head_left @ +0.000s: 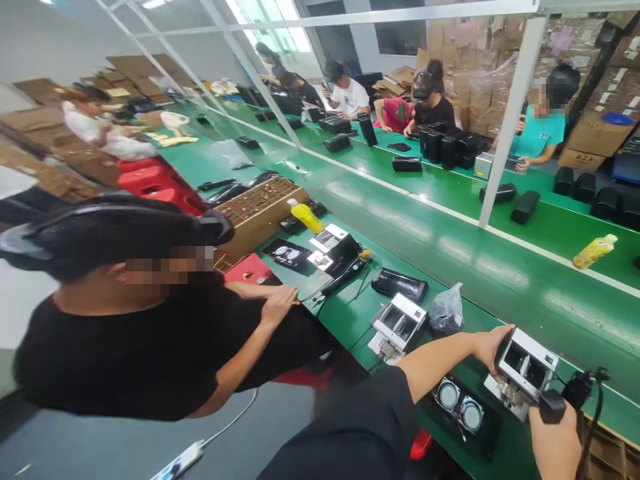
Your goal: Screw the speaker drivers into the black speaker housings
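My left hand [491,348] is at the far left corner of a white-framed fixture [531,352], its fingers curled round the side and partly hidden behind it. Dark material shows between this hand and the frame. A metal clamp [513,395] sits on the fixture's near side. My right hand [555,437] is closed on a black rounded handle [551,405] at the near right corner; whether the handle joins the clamp I cannot tell. Left of the fixture lies a black panel [487,437] with two round speakers [471,413] and thin wires.
A second white fixture [400,321] and a grey plastic bag [447,310] stand to the left. A black tool with a cable [580,389] and a divided carton [610,457] are at right. A co-worker in black [125,340] sits close on my left.
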Demonstrator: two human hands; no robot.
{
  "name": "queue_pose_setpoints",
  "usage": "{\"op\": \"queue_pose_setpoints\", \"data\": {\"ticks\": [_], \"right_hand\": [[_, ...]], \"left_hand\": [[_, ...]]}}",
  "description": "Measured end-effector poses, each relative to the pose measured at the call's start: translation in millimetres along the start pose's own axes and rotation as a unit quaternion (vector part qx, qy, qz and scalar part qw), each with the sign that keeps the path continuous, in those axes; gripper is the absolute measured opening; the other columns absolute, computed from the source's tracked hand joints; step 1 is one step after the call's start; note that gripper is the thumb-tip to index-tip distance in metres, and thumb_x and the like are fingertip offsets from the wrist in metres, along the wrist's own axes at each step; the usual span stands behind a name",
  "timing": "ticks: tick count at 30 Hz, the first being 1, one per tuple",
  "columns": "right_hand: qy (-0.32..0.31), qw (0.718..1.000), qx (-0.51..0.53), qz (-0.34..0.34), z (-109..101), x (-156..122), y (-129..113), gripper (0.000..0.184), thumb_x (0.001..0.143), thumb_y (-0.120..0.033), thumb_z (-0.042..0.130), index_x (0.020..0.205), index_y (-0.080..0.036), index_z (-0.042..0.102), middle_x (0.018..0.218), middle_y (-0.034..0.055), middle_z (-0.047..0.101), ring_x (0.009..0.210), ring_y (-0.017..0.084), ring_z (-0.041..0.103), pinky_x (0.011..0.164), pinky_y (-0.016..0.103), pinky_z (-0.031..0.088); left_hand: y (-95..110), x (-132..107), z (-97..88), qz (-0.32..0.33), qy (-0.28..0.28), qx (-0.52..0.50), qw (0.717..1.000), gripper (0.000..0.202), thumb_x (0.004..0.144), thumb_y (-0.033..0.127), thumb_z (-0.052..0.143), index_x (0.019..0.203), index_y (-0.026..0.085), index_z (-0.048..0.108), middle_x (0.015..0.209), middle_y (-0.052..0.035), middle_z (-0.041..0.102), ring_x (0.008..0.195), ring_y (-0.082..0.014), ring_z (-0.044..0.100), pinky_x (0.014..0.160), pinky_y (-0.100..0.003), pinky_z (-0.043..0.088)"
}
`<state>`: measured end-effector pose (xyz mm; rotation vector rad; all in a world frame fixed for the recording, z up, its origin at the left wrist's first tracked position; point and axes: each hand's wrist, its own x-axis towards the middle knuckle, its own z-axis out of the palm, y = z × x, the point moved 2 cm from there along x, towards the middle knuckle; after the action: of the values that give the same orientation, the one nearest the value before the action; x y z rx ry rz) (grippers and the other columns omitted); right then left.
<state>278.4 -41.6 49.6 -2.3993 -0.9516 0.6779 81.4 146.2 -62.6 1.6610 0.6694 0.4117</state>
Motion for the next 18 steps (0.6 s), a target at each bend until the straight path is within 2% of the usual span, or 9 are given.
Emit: {"op": "queue_pose_setpoints", "data": {"ticks": [2, 4, 5, 7, 11, 14, 18], "right_hand": [[-0.002, 0.999, 0.046, 0.023, 5, 0, -6, 0.056, 0.085, -0.054, 0.076, 0.130, -0.020, 0.073, 0.103, 0.0164, 0.083, 0.097, 0.039, 0.081, 0.090, 0.055, 0.066], [-0.012, 0.993, 0.113, 0.022, 12, 3, -12, 0.046, 0.099, -0.049, 0.077, 0.132, -0.016, 0.072, 0.119, 0.0116, 0.083, 0.107, 0.026, 0.081, 0.101, 0.045, 0.068], [-0.015, 0.990, 0.142, 0.023, 16, 5, -13, 0.044, 0.105, -0.050, 0.078, 0.133, -0.016, 0.073, 0.124, 0.0102, 0.082, 0.109, 0.022, 0.080, 0.103, 0.044, 0.068], [-0.014, 0.982, 0.185, 0.030, 22, 12, -14, 0.041, 0.109, -0.050, 0.078, 0.131, -0.016, 0.075, 0.124, 0.0088, 0.081, 0.109, 0.021, 0.079, 0.103, 0.043, 0.069], [-0.018, 0.971, 0.235, 0.031, 27, 19, -16, 0.036, 0.109, -0.046, 0.081, 0.127, -0.016, 0.076, 0.118, 0.0066, 0.080, 0.104, 0.019, 0.077, 0.100, 0.041, 0.069], [-0.033, 0.967, 0.252, 0.020, 23, 17, -24, 0.034, 0.109, -0.044, 0.081, 0.126, -0.016, 0.075, 0.114, 0.0050, 0.078, 0.099, 0.018, 0.075, 0.095, 0.039, 0.069], [-0.048, 0.962, 0.267, -0.009, 5, 9, -41, 0.034, 0.107, -0.044, 0.082, 0.123, -0.016, 0.074, 0.107, 0.0032, 0.076, 0.094, 0.016, 0.073, 0.091, 0.036, 0.067]], "left_hand": [[3, -5, 5.6, 0.022, 0.002, -0.036, 0.999, 0.111, 0.096, 0.071, 0.091, 0.183, 0.023, 0.042, 0.188, -0.0247, 0.040, 0.173, -0.0497, 0.044, 0.142, -0.079, 0.038], [6, -12, 13.8, 0.045, -0.009, -0.081, 0.996, 0.102, 0.098, 0.070, 0.089, 0.180, 0.024, 0.048, 0.185, -0.0218, 0.046, 0.169, -0.0467, 0.049, 0.141, -0.077, 0.040], [6, -15, 17.1, 0.050, -0.013, -0.103, 0.993, 0.097, 0.101, 0.069, 0.086, 0.179, 0.025, 0.049, 0.185, -0.0206, 0.046, 0.169, -0.0458, 0.049, 0.141, -0.077, 0.039], [6, -19, 20.7, 0.046, -0.022, -0.143, 0.988, 0.088, 0.104, 0.066, 0.084, 0.176, 0.025, 0.054, 0.185, -0.0189, 0.047, 0.169, -0.0447, 0.049, 0.143, -0.078, 0.036], [10, -21, 20.5, -0.003, -0.016, -0.192, 0.981, 0.073, 0.106, 0.052, 0.085, 0.168, 0.023, 0.060, 0.180, -0.0176, 0.054, 0.165, -0.0419, 0.055, 0.139, -0.074, 0.044], [17, -20, 18.4, -0.051, 0.016, -0.196, 0.979, 0.069, 0.106, 0.046, 0.086, 0.167, 0.022, 0.061, 0.172, -0.0172, 0.061, 0.156, -0.0391, 0.064, 0.134, -0.071, 0.052], [31, -24, 10.9, -0.094, 0.081, -0.171, 0.977, 0.068, 0.106, 0.046, 0.086, 0.165, 0.022, 0.062, 0.164, -0.0166, 0.066, 0.146, -0.0362, 0.070, 0.127, -0.066, 0.060]]}}
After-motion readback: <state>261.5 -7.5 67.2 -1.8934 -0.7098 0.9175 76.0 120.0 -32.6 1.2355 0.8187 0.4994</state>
